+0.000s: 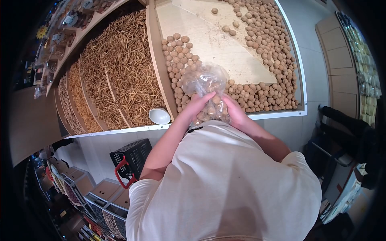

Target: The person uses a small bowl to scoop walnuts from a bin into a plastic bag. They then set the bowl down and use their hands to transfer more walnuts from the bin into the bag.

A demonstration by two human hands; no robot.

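Observation:
A clear plastic bag (212,110) with walnuts inside is held close against my shirt, at the front edge of the walnut bin. My left hand (197,105) grips it from the left, the thumb lying across the gathered plastic. On the other side my right hand (236,111) closes around it, fingers partly hidden. Above the hands, the bag's loose top (205,78) puffs out over the bin. Loose walnuts (273,48) lie along the bin's right side and front, with another group at the left around a bare board (225,54).
Left of a wooden divider (157,60) are bins of dried brown strips (132,60). A white scoop (159,116) rests at their front corner. A black shopping basket (130,158) with a red handle stands on the floor at left. Another person's dark-clothed legs (341,120) are at right.

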